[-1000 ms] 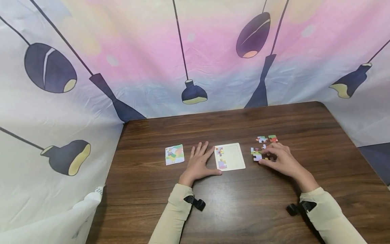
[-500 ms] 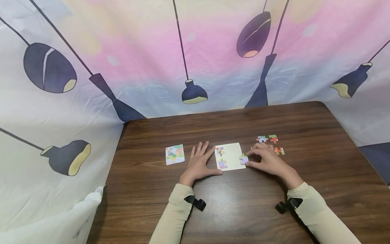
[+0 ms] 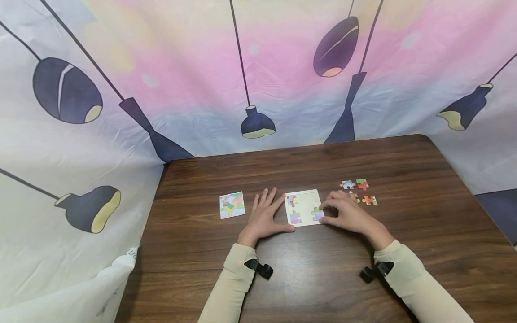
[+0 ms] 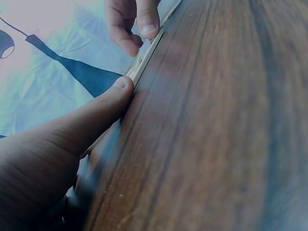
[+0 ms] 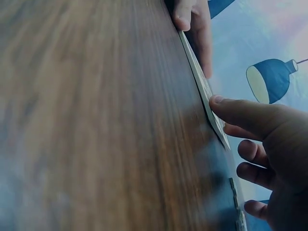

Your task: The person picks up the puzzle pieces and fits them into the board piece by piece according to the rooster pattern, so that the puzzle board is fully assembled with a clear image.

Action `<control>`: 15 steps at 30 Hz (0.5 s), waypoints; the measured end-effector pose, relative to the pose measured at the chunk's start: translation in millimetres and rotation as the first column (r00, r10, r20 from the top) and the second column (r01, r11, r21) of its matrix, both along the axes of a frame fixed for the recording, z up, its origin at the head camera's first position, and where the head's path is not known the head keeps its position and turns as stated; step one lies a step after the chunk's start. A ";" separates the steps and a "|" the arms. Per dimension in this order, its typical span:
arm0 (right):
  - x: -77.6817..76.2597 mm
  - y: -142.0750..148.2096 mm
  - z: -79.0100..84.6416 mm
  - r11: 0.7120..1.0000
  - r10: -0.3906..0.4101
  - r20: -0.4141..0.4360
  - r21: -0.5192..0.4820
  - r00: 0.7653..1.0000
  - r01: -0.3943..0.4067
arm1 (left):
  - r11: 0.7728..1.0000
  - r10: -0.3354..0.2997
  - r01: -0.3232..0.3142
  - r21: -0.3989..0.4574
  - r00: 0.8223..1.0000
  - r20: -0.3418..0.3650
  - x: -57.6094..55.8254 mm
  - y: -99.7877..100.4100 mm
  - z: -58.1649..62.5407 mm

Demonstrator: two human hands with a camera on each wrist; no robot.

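A cream puzzle board [image 3: 304, 200] lies on the table, with one piece at its top left [image 3: 291, 200] and a purple one [image 3: 295, 218] at its lower left. My left hand [image 3: 264, 218] is spread flat, its thumb and forefinger at the board's left corners; in the left wrist view its thumb [image 4: 113, 98] touches the board's edge. With thumb and forefinger my right hand [image 3: 348, 214] pinches a purple-and-green puzzle piece [image 3: 316, 214] at the board's lower right corner. In the right wrist view that thumb [image 5: 231, 107] reaches over the board's rim [image 5: 195, 70].
To the left lies a square picture card [image 3: 232, 205]. Several loose pieces are at the right, among them a blue one [image 3: 347, 184], a green-and-red one [image 3: 362, 184] and a red one [image 3: 370, 200]. A patterned cloth [image 3: 210, 112] hangs behind the wooden table [image 3: 299, 278].
My right hand has picked the purple-and-green piece from the loose ones and carried it left onto the board's lower right corner. The left hand has stayed in place.
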State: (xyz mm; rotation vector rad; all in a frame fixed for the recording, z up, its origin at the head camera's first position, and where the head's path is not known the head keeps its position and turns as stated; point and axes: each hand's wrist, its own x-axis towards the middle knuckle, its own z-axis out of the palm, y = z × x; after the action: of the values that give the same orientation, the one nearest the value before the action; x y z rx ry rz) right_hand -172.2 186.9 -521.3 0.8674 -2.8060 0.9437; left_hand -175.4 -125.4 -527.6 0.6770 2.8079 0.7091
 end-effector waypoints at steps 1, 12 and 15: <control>0.0 -0.2 -0.1 1.000 0.001 0.000 0.002 1.000 -0.001 | 1.000 0.001 -0.001 0.001 1.000 0.002 -0.2 0.2 0.1; 0.4 -13.4 -3.6 0.998 0.064 -0.075 -0.019 0.995 -0.066 | 1.000 0.008 -0.008 -0.003 1.000 0.011 -0.8 0.0 -1.1; 1.2 -14.6 -2.9 0.997 0.067 -0.073 -0.024 0.995 -0.069 | 1.000 0.004 -0.004 0.000 1.000 0.007 -0.6 0.3 -0.7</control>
State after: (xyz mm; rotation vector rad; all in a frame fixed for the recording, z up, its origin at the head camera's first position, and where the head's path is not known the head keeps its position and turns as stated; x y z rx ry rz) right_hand -171.0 172.3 -524.2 0.9793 -2.7129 0.9366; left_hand -176.0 -125.2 -528.3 0.6675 2.8033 0.7111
